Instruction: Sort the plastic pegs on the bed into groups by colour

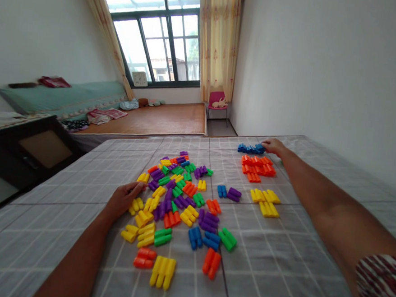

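Note:
A mixed heap of yellow, purple, green, orange and blue plastic pieces (169, 198) spreads over the left middle of a grey checked cloth (251, 265). At the heap's left edge is my left hand (124, 200), its fingers together against the pieces; whether they grip one is hidden. Farther off on the right, my right hand (273, 146) has its fingertips closed on a blue piece (259, 148) at the right end of a blue row (247, 149). Nearer than that row lie a group of orange pieces (258, 166) and a group of yellow pieces (265, 200).
Beyond the cloth stand a low bed (159, 118) and a pink chair (217, 98) under a curtained window (157, 46). A dark cabinet (31, 148) is at the left, and a white wall (325, 76) runs along the right.

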